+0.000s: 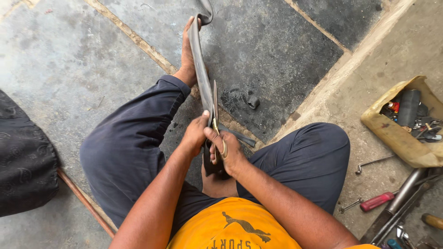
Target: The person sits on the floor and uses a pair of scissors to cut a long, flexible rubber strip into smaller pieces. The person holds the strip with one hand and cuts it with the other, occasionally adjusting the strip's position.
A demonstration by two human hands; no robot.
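Person seated on stone floor, knees spread, dark trousers.

Black rubber strip, looks like a cut inner tube: long axis runs roughly 12 to 6 o'clock, tilted a little toward 11 at the far end. Far end hooked over the toes of the foot at 12 o'clock and pulled taut; near end at frame centre, between the hands.

Left hand: clenched on the strip's near end, thumb up along the rubber, forearm coming in from 7 o'clock.

Right hand: fingers through the brass-coloured loops of the scissors, grasping them; forearm enters from 5 o'clock. Blades point toward 12, lying along the strip's right edge, touching it. Cannot tell how far the blades are parted.

Small black rubber offcut on the floor at 1 o'clock of the hands, apart from the strip.

At 3 o'clock: tan box of tools. At 4 o'clock: red-handled screwdriver, bent metal key.
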